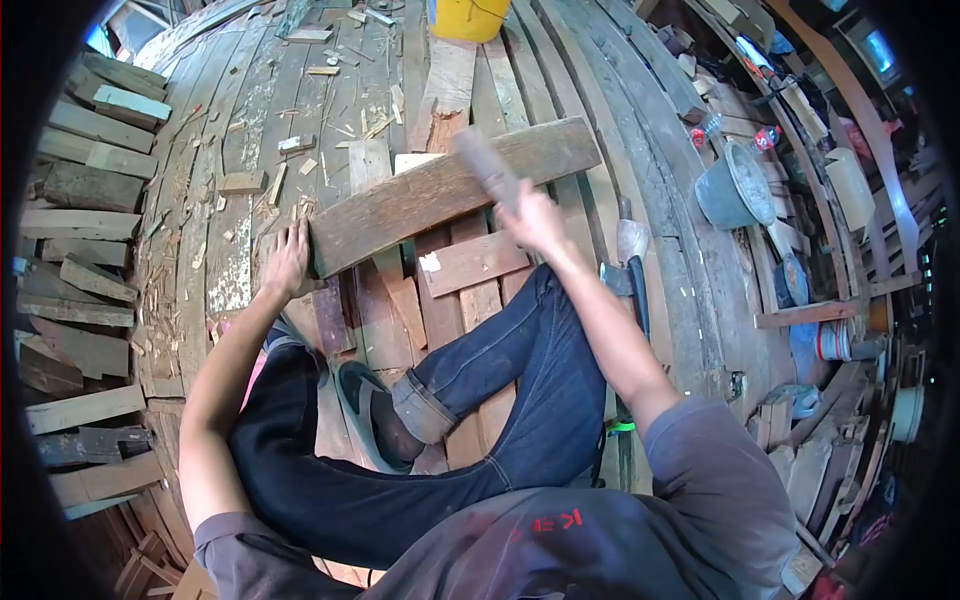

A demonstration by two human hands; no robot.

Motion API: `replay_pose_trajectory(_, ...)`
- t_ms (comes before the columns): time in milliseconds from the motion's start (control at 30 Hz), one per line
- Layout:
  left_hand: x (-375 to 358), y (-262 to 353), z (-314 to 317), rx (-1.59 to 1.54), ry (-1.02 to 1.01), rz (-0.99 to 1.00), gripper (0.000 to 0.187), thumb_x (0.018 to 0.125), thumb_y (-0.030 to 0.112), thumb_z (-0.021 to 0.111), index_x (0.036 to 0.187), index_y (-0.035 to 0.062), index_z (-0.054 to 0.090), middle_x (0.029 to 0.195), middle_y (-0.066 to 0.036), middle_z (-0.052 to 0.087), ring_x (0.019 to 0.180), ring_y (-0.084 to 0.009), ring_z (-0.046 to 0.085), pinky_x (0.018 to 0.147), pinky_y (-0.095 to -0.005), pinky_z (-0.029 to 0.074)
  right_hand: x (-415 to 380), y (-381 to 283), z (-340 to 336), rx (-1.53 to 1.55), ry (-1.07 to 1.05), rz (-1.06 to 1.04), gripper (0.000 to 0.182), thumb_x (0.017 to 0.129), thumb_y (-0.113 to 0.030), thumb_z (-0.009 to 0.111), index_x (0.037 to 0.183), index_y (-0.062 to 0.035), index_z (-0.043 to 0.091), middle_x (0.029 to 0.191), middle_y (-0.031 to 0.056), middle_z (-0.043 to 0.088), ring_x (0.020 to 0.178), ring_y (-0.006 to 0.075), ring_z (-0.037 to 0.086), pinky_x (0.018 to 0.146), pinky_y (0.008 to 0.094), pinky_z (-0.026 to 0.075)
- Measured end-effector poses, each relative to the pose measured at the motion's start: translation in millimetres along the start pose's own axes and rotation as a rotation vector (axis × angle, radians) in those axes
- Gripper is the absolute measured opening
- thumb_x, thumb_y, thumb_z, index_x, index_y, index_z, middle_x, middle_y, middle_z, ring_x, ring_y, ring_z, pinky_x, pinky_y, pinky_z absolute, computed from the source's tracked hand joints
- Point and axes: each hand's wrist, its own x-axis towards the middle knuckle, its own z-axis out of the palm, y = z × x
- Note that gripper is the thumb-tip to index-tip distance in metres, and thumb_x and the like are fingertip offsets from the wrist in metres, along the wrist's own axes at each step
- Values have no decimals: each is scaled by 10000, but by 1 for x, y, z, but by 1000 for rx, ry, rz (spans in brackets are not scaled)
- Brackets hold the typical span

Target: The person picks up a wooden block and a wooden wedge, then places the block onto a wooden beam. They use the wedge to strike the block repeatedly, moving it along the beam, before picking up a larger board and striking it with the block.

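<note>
A thick brown plank (pixel 440 190) lies slantwise across other boards in front of my legs. My left hand (pixel 288 258) holds it at its left end, fingers along the end edge. In my right hand (pixel 533 215) is a flat, greyish-brown bar-shaped piece (pixel 484 163), smeared by motion. My fingers wrap its near end, and its far part overlaps the plank's right half in this view. Below the plank, a shorter board (pixel 473 264) with a pale chipped patch lies between the plank and my bent leg.
Wood chips and offcuts (pixel 242 183) litter the floorboards at left. Wood blocks (pixel 95 155) line the left side. A yellow bucket (pixel 468 18) stands ahead and a grey bucket (pixel 735 187) at right. Dark-handled tools (pixel 638 290) lie beside my right forearm.
</note>
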Motion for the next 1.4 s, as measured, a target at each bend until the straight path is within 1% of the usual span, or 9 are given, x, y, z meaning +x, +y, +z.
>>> replay_pose_trajectory(167,10,-18,12,-34,43,37,1346,515,413,932,1513,-64,165,1487,-236,352,1346,-416,364,1162,-468,296,50,29,-4,163,247,434,731,877,-391,655,1258,183,410,996,343,664,939,448,680,796,480,573)
replay_pose_trajectory(367,9,-12,11,-36,41,24,1367,474,368,945,1512,-50,160,1455,-237,362,1342,-458,356,1118,-522,348,18,-30,-8,47,-190,-44,674,837,-409,684,1233,103,495,998,342,665,984,456,669,862,506,547)
replay_pose_trajectory(567,5,-12,12,-18,16,-12,1341,513,372,942,1512,-63,159,1519,-245,296,1316,-475,368,1100,-479,389,59,40,-17,169,265,438,678,845,-382,676,1214,152,480,982,320,680,923,411,699,786,481,575)
replay_pose_trajectory(767,5,-8,15,-67,107,30,1378,469,340,957,1508,-68,149,1427,-245,366,1289,-451,386,1082,-488,388,15,-39,-16,-12,-196,-102,674,826,-423,713,1203,98,511,965,320,680,958,435,686,856,495,558)
replay_pose_trajectory(1000,5,-12,14,-66,46,0,1403,476,350,957,1515,-74,115,1448,-247,349,1314,-476,356,1107,-502,354,42,14,-22,264,281,558,753,808,-404,721,1260,146,476,953,325,681,945,406,697,836,494,567)
replay_pose_trajectory(1100,7,-6,16,-71,39,6,1408,474,340,960,1519,-68,109,1457,-252,338,1313,-470,359,1094,-507,359,-5,-50,25,38,-157,-20,789,793,-395,731,1320,120,450,1019,343,656,932,439,688,816,500,567)
replay_pose_trajectory(1167,10,-13,23,-60,46,17,1407,477,346,957,1517,-71,107,1456,-261,336,1312,-468,360,1091,-504,360,-3,-45,8,-4,-159,-135,698,789,-423,749,1240,66,536,969,319,676,898,441,693,795,509,567)
replay_pose_trajectory(1300,6,-18,35,-82,86,29,1400,477,354,952,1516,-74,117,1463,-262,331,1315,-479,355,1109,-510,343,31,30,-24,318,248,490,551,779,-382,769,1072,65,635,953,301,695,872,406,710,753,466,582)
replay_pose_trajectory(1400,11,-19,27,-70,15,1,1384,489,387,942,1505,-97,137,1473,-278,320,1320,-489,346,1121,-498,335,28,28,8,174,429,403,631,784,-388,751,1105,124,570,859,300,687,828,426,703,724,475,581)
